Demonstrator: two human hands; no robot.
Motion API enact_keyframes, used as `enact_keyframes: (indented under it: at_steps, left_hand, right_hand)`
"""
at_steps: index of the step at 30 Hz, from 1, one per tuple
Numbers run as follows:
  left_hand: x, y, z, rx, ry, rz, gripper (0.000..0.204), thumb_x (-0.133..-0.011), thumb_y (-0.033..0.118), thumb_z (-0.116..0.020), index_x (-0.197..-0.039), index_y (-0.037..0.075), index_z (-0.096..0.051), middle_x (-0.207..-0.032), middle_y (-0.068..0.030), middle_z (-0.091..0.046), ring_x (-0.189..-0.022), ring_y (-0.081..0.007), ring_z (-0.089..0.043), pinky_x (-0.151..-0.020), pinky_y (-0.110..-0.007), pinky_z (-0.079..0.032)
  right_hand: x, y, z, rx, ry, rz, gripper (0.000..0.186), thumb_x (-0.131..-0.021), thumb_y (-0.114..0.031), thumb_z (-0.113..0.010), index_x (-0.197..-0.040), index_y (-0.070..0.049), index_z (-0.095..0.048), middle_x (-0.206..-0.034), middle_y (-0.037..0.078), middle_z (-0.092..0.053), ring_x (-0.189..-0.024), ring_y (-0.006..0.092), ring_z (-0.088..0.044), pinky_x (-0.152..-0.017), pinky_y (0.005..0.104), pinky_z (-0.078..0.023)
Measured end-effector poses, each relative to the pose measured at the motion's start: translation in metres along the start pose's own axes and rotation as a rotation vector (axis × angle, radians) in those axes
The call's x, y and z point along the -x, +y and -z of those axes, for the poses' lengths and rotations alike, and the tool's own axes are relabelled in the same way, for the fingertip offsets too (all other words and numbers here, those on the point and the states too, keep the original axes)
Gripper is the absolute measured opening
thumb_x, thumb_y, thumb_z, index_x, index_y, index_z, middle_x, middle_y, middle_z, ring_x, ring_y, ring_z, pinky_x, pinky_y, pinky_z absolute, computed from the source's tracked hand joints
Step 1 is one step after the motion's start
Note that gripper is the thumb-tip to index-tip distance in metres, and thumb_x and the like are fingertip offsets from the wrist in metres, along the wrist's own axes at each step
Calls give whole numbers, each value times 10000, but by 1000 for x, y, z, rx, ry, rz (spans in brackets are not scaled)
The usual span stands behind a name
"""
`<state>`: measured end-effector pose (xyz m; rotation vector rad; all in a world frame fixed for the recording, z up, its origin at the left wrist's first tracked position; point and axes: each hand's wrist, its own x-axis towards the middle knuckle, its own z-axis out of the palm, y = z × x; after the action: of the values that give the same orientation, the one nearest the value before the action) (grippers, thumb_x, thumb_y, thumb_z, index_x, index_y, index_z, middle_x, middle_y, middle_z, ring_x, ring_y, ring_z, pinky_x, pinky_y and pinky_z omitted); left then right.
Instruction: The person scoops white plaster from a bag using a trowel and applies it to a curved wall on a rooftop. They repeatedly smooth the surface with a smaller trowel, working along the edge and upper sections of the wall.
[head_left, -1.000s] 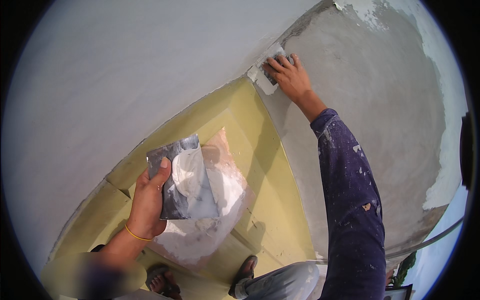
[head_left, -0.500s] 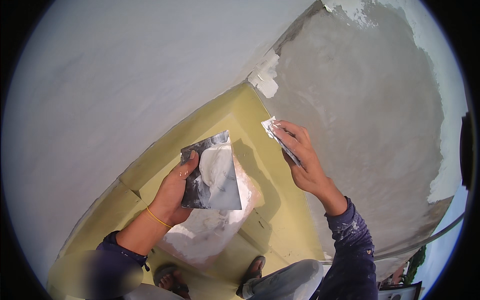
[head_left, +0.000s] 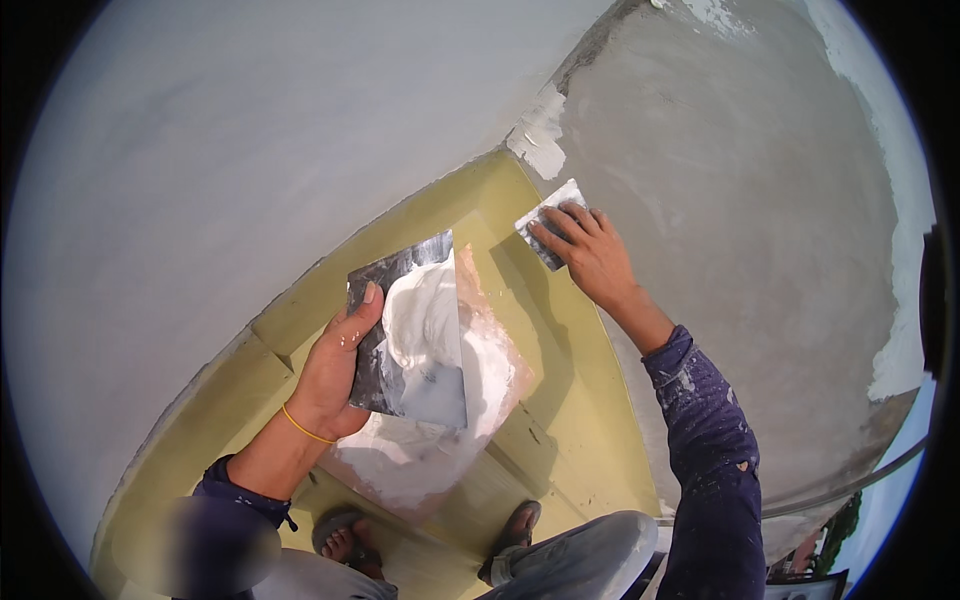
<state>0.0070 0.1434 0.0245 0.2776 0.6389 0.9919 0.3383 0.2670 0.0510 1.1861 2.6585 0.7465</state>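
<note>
The left hand (head_left: 335, 368) grips a dark rectangular putty plate (head_left: 374, 378) by its near side edge, thumb laid on the upper face and the other fingers hidden beneath. The plate looks thin, stiff and light, though the heap of white putty (head_left: 418, 305) on it probably adds some weight away from the grip. That putty should be soft, wet and sticky, and could slide if the plate tips much; the bare dark edge under the thumb is the sound place to hold, and smears on the face would make a hold farther in slippery.

The right hand (head_left: 598, 262) is closed on a small flat spreader (head_left: 542, 212), its fingertips spread over the face; the thumb is out of sight. The spreader seems light, with perhaps a little flex, and is best pinched toward its back, leaving the putty-coated edge free.

The plate lies just to the right of the left hand and reaches beyond its thumb; the right hand is farther out, well apart from the plate. The spreader juts left from the right hand's fingers. Beyond that hand is a white putty patch (head_left: 540, 140) on the grey wall (head_left: 730, 200). Below the left hand's plate lies a putty-smeared pinkish sheet (head_left: 405, 475).
</note>
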Motion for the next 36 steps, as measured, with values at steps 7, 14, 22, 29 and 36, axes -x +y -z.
enact_keyframes:
  at_steps: [7,14,22,29,36]
  left_hand:
    - [0,-12,5,9,58,52,453,-1033,430,-517,-1296,66,-574,-1179,-68,-670,-1020,-195,-682,-917,-381,-558]
    - [-5,-10,14,3,96,81,466,-1019,442,-541,-1305,75,-566,-1188,-61,-667,-1024,-197,-677,-920,-390,-551]
    - [-11,-14,23,-5,120,83,436,-1030,427,-526,-1281,74,-579,-1169,-47,-672,-1012,-184,-677,-904,-375,-554]
    - [-15,-4,33,-19,102,22,442,-1037,429,-512,-1262,57,-591,-1150,-55,-682,-992,-175,-686,-890,-366,-562]
    - [-16,-8,13,81,-39,137,491,-1038,448,-494,-1349,71,-543,-1246,-84,-654,-1102,-219,-662,-949,-405,-547]
  right_hand:
    - [-94,65,-71,297,57,51,447,-937,-199,-508,-1376,-162,-584,-1432,8,-506,-1350,206,-424,-1121,415,-333]
    - [-123,71,-75,420,-5,81,440,-938,-193,-505,-1367,-157,-593,-1410,4,-515,-1359,198,-405,-1134,409,-316]
    - [-99,66,-73,558,-82,29,438,-941,-207,-524,-1374,-154,-567,-1397,18,-510,-1338,207,-413,-1179,509,-260]
    - [-28,40,-6,252,-72,-162,416,-906,-142,-577,-1321,-134,-602,-1339,51,-542,-1266,248,-458,-1123,513,-306]
    - [18,-81,85,-984,362,154,463,-867,-122,-701,-1315,-219,-639,-1409,106,-523,-1277,315,-455,-1042,485,-367]
